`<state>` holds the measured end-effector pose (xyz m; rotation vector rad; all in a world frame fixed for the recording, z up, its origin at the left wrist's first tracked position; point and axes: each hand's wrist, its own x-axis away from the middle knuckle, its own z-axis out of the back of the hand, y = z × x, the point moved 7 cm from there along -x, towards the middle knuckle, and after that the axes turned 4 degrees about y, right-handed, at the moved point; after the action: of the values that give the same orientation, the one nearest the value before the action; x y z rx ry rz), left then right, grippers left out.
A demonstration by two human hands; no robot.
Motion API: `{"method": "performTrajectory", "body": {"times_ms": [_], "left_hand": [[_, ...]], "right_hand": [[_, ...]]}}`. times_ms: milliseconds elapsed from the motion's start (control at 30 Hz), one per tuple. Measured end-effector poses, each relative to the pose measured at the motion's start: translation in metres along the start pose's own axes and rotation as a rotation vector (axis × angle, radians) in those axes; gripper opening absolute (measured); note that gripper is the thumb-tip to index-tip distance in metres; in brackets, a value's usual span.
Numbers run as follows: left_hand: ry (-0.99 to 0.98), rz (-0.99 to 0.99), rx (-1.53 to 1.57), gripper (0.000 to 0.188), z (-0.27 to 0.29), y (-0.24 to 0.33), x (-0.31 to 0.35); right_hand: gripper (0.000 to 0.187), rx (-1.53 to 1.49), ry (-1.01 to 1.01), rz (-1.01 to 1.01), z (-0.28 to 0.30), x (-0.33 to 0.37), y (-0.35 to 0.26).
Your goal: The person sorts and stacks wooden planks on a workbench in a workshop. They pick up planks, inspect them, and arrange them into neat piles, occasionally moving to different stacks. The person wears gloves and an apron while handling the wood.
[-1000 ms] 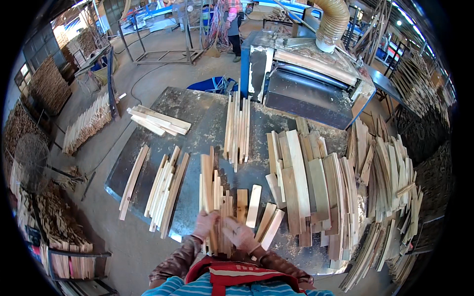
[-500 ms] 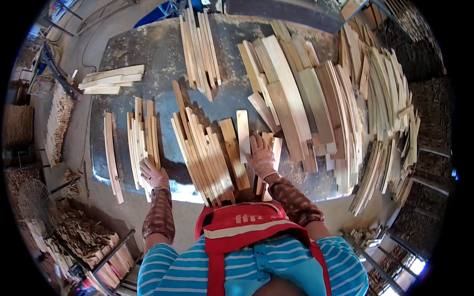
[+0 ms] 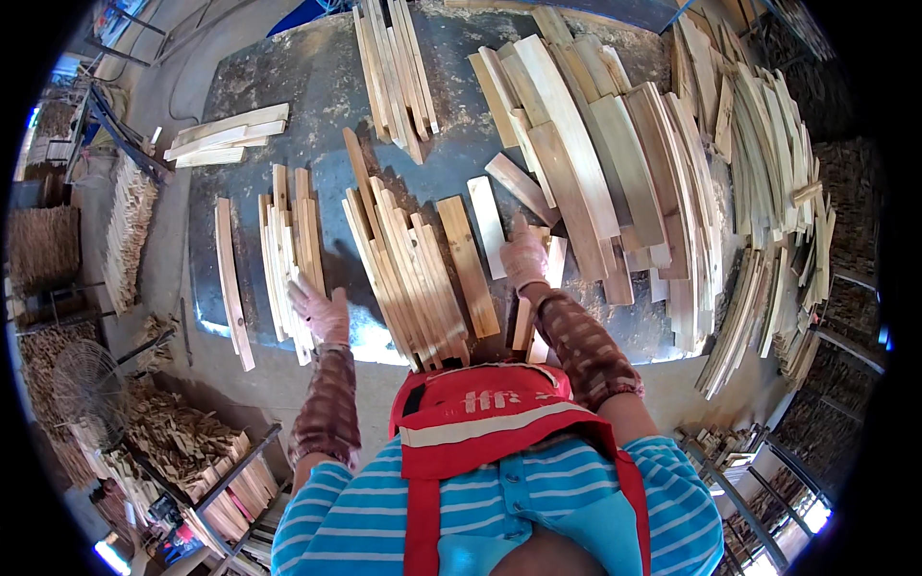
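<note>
The left hand spreads its fingers over the left bundle by the bench's near edge; contact is unclear. The right hand lies over short strips at that edge, its grip hidden, with a pale board and a knotty board to its left. Between the hands lies the middle bundle. A lone strip slants at the near left corner, loose planks lie by the left edge, the far bundle reaches toward the far edge, and a big pile covers the right side.
</note>
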<state>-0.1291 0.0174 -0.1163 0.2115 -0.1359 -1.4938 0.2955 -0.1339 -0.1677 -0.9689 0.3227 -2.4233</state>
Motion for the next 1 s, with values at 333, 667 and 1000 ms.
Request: {"method": "performTrajectory", "body": {"times_ms": [333,667,1000], "left_hand": [[-0.363,-0.458,0.892,0.077,-0.013,0.170,0.142],[-0.594,-0.295,0.446,0.064,-0.049,0.248,0.179],[-0.365,-0.998,-0.020,0.038,-0.067,0.265,0.159]], "right_hand": [[0.081,0.426,0.155,0.458,-0.019,0.062,-0.028],[0.063,0.259,0.044,0.238,0.008,0.047,-0.008],[0.074,-0.233,0.113,0.106,0.052,0.117,0.097]]}}
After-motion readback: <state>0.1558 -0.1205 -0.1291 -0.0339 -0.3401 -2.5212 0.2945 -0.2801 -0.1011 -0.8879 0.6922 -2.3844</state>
